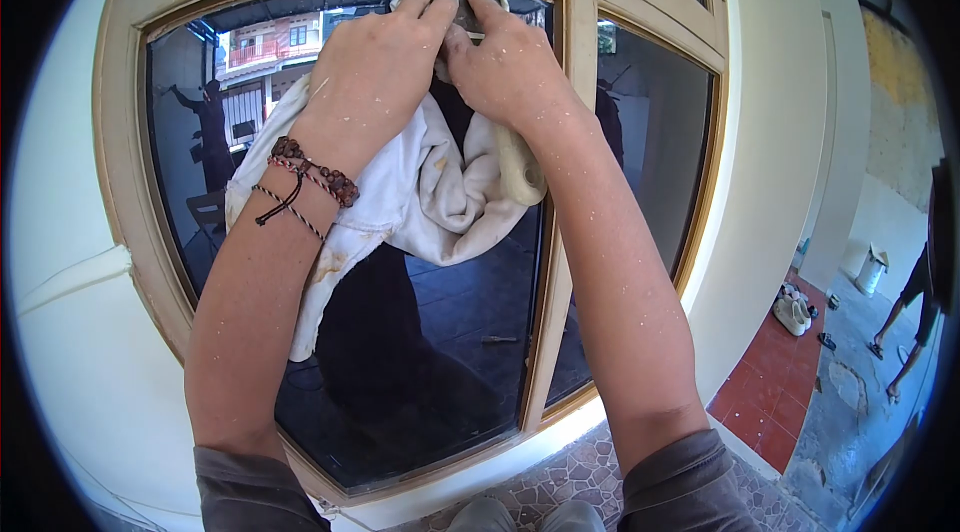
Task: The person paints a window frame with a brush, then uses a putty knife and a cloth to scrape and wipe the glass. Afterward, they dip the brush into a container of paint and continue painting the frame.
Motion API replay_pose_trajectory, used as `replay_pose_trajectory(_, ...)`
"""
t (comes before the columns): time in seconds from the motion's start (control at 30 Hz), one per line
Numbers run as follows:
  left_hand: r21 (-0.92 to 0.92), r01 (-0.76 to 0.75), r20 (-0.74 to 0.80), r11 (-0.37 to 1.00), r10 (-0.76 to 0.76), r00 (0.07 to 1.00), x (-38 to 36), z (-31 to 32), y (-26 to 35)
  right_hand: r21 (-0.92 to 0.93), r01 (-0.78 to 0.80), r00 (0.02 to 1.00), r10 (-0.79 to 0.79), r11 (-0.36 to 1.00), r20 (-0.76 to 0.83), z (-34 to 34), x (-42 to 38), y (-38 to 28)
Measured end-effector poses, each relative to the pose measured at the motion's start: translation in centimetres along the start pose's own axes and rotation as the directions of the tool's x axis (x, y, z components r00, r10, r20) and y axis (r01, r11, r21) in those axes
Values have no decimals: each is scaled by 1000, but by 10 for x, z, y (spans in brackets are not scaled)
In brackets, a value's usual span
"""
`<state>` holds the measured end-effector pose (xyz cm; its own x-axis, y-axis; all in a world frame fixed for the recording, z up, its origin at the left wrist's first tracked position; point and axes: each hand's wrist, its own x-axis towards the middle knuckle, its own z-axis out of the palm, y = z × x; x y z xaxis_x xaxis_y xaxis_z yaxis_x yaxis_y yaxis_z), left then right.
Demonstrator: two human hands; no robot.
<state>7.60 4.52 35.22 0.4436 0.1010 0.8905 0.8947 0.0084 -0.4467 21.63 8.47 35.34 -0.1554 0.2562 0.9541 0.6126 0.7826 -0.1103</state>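
Observation:
Both of my hands are raised together near the top edge of a dark window pane [450, 332]. My left hand [375, 67] has its fingers closed at the bunched top of a white, stained cloth [375, 182]. Close beside it, my right hand [508, 67] is bent in a pinch at the same bunch. Between the fingertips shows a dark grey-green piece [460, 10], mostly hidden, whose kind I cannot make out. The cloth hangs down in folds before the glass. Under my right wrist hangs a pale yellowish rolled piece [520, 170], possibly tape.
A beige wooden frame [560, 282] surrounds the panes, with white wall [70, 322] at the left. To the right are shoes [793, 312] on red tiles [755, 392], a whitish bucket [872, 270] and another person's legs [915, 302]. Patterned stone floor [580, 472] lies below.

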Motion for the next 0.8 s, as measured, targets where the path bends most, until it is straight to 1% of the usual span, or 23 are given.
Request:
replay_pose_trajectory(0.07, 0, 4, 3, 1000, -4, 1000, 2, 1, 5, 15, -43, 999, 42, 999, 22, -4, -2, 2)
replay_pose_trajectory(0.17, -10, 8, -9, 1000, -8, 1000, -1, -2, -2, 44, -56, 998, 54, 997, 42, -4, -1, -9)
replay_pose_trajectory(0.27, -13, 18, -13, 1000, -18, 1000, -5, -5, -6, 8, -65, 997, 65, 998, 41, 0, 1, -16)
replay_pose_trajectory(0.3, -28, 22, -50, 999, -23, 998, -7, -2, -7, 10, -65, 997, 65, 998, 41, 5, 4, -13)
replay_pose_trajectory(0.33, -43, 24, -87, 999, -28, 996, -9, -1, -9, -17, -13, 998, 14, 1000, 54, 13, 9, -9)
replay_pose_trajectory(0.37, -41, 20, -84, 999, -23, 996, -11, -1, -11, -42, 38, 997, -35, 998, 67, 14, 11, -16)
replay_pose_trajectory(0.4, -18, 20, -108, 1000, -22, 994, -12, 0, -12, -37, 36, 997, -34, 999, 64, 12, 10, -19)
replay_pose_trajectory(0.47, 12, 21, -126, 1000, -19, 992, -18, -2, -15, 50, -13, 1000, 12, 999, 26, 13, 4, -30)
replay_pose_trajectory(0.5, -16, 65, -153, 998, -67, 986, -31, -13, -18, 55, 99, 993, -95, 994, -69, 22, -4, -41)
replay_pose_trajectory(0.53, -47, 106, -178, 993, -113, 977, -37, -18, -18, 61, 99, 993, -95, 993, -69, 21, -9, -44)
replay_pose_trajectory(0.57, -73, 126, -241, 989, -140, 960, -46, -22, -17, 90, 51, 998, -48, 995, -37, 12, -20, -53)
replay_pose_trajectory(0.6, -69, 125, -230, 990, -138, 963, -54, -27, -11, 118, 0, 1000, 0, 993, 0, 5, -32, -55)
replay_pose_trajectory(0.63, -126, 140, -289, 982, -172, 942, -63, -35, -4, 131, 25, 998, -18, 991, -53, 4, -43, -52)
replay_pose_trajectory(0.67, -182, 151, -346, 972, -207, 915, -73, -43, 3, 141, 29, 999, -23, 990, -48, 1, -54, -49)
replay_pose_trajectory(0.7, -218, 134, -388, 967, -211, 897, -80, -51, 11, 189, 21, 998, -9, 982, -62, -3, -66, -46)
replay_pose_trajectory(0.73, -212, 138, -385, 968, -212, 898, -91, -57, 20, 235, 11, 997, 7, 972, -75, -7, -76, -41)
replay_pose_trajectory(0.77, -440, 286, -230, 851, -414, 881, -103, -62, 31, 239, 6, 998, 10, 971, -69, -10, -87, -36)
replay_pose_trajectory(0.8, -618, 432, -28, 657, -568, 823, -111, -64, 38, 506, -24, 997, 57, 862, -51, -13, -98, -30)
